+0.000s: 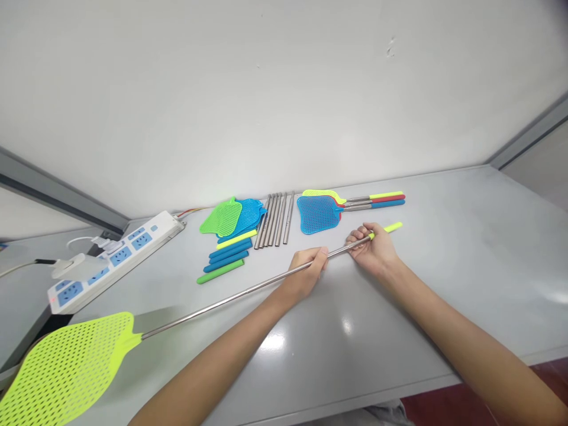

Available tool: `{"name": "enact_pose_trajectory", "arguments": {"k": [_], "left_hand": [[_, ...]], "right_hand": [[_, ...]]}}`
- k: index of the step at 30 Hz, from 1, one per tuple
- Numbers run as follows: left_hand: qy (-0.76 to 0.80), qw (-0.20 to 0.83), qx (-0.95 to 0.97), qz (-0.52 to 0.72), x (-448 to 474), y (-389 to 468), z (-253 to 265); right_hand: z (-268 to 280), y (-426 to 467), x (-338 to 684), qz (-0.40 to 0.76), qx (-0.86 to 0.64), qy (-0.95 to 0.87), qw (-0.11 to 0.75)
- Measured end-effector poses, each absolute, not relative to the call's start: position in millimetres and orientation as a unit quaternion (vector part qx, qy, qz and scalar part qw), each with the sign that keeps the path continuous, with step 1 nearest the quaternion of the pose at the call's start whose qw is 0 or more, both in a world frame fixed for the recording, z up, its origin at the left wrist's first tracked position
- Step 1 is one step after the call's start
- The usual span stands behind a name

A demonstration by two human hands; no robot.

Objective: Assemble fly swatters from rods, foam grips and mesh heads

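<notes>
Above the table, both hands grip an extended swatter, seemingly firmly

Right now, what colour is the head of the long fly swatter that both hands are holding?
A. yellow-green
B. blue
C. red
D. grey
A: the left hand and the right hand grip the extended metal rod of the fly swatter, and its mesh head at the lower left is yellow-green.
</notes>
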State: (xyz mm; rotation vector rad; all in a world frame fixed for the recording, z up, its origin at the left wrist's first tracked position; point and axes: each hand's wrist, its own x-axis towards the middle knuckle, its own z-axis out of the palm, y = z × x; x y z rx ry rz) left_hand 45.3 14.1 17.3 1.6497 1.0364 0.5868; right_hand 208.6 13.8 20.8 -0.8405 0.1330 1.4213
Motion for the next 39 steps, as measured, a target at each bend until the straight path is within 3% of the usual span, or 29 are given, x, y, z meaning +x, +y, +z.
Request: {"name": "enact_pose_trajectory", "arguments": {"k": [39], "left_hand": [[0.431, 0.524, 0.691, 0.251, 45.7, 14.1, 16.2]], "right_hand": [[20.3, 13.9, 208.6, 0.630, -0.371, 0.065, 0.679]]}}
